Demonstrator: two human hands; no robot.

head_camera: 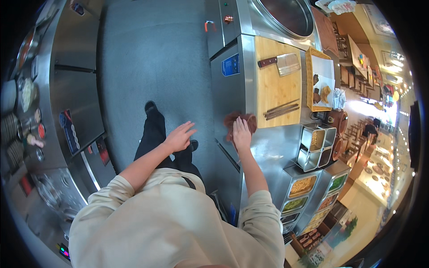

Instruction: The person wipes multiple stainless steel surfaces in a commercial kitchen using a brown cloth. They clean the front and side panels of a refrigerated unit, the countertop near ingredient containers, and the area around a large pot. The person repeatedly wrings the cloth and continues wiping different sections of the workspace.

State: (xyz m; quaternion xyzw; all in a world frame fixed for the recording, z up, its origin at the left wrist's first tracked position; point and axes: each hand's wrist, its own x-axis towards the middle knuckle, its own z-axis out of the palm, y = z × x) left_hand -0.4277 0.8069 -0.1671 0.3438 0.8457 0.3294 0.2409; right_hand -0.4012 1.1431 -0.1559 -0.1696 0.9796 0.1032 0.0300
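My right hand (242, 135) presses on a bunched brown cloth (231, 120) at the front edge of the stainless steel counter (268, 144). Part of the cloth hangs over that edge, and part lies against a corner of the wooden cutting board (278, 88). On the board are a cleaver (287, 64) with a dark wooden handle and several dark chopsticks (281, 110). My left hand (179, 138) hangs over the floor in front of my legs, holding nothing, its fingers slightly apart.
A wicker basket (309, 78) with paper and brown food pieces stands behind the board. Farther along are a large round pot (291, 16), a steel compartment holder (306, 142) and trays of chopped ingredients (302, 186). Opposite runs another steel counter (75, 100) with stacked plates (9, 129).
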